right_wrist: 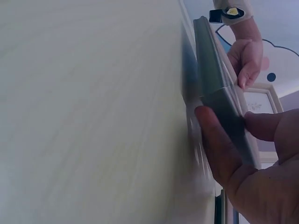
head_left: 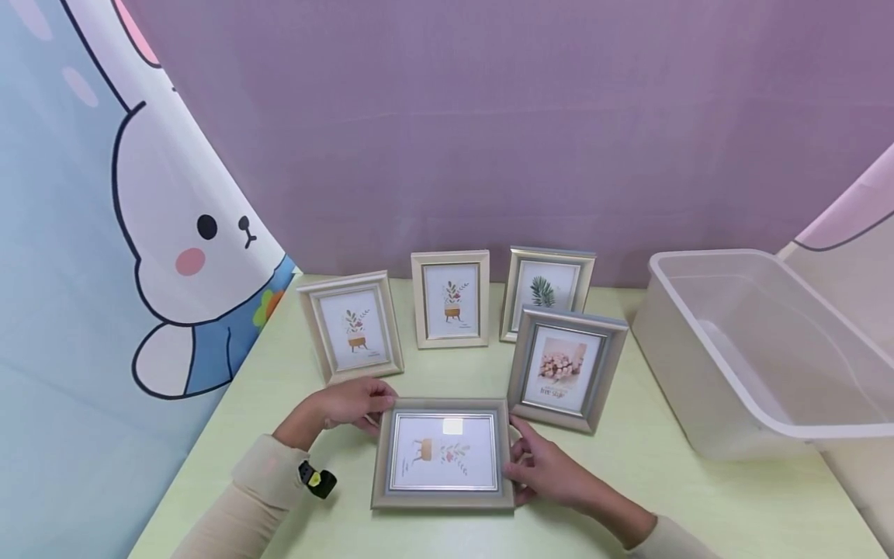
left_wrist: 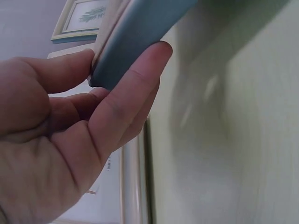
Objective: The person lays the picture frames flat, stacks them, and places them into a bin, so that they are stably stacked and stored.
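Both hands hold a picture frame [head_left: 441, 501] with a potted-plant print turned on its side, near the front of the table. My left hand [head_left: 352, 404] grips its upper left corner; in the left wrist view the thumb and fingers [left_wrist: 126, 98] pinch the frame's edge [left_wrist: 135, 42]. At the right edge my right hand [head_left: 548, 470] grips the frame, thumb on the front and a finger [right_wrist: 215, 140] on the back edge. A gap shows between frame and tabletop in the right wrist view. Close above stands a frame with a pink-flower print [head_left: 559, 369].
Behind stand more picture frames: a tilted potted-plant one [head_left: 351, 330], an upright potted-plant one [head_left: 450, 301] and a green-leaf one [head_left: 547, 283] partly covered by the pink-flower frame. A white plastic bin [head_left: 698, 388] sits at the right of the pale green table [head_left: 670, 497].
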A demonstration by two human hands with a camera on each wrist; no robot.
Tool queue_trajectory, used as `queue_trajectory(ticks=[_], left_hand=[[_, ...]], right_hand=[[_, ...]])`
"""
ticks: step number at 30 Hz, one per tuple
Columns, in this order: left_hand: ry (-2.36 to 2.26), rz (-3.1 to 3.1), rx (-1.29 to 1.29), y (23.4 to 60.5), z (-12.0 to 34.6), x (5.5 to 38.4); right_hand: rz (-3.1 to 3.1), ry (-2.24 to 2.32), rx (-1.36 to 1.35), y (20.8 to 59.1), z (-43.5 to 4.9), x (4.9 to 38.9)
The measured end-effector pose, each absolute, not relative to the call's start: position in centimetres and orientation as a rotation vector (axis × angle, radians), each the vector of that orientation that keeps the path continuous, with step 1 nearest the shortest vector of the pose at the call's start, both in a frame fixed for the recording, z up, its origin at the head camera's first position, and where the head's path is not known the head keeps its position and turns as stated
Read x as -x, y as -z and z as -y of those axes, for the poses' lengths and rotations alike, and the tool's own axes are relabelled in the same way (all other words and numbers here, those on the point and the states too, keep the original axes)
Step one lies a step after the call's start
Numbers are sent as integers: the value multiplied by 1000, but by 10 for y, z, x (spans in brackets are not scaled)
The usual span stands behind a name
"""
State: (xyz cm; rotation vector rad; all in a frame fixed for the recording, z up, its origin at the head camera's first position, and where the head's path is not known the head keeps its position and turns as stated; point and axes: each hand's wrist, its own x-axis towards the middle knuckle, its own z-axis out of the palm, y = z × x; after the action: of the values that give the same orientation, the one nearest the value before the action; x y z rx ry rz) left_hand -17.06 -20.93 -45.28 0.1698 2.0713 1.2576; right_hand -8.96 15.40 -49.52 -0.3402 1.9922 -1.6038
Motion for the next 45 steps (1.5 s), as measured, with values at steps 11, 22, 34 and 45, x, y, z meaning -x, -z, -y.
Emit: queue_trajectory(ticks=[11,22,34,45], left_hand=[[-1211,-2121,-151,459,206,170],[-1221,-2175,-118,464,200,169],[-1118,-2283,-187,475,202,173],[-1049,-2364,-239,477,198,175]], right_hand=[[-2150,1431,458,498,-152,90],[-2330,1229,574,488,-153,96],[-2390,1170,559,491,-149,99],[-2435,1144,528,492,-146,100]])
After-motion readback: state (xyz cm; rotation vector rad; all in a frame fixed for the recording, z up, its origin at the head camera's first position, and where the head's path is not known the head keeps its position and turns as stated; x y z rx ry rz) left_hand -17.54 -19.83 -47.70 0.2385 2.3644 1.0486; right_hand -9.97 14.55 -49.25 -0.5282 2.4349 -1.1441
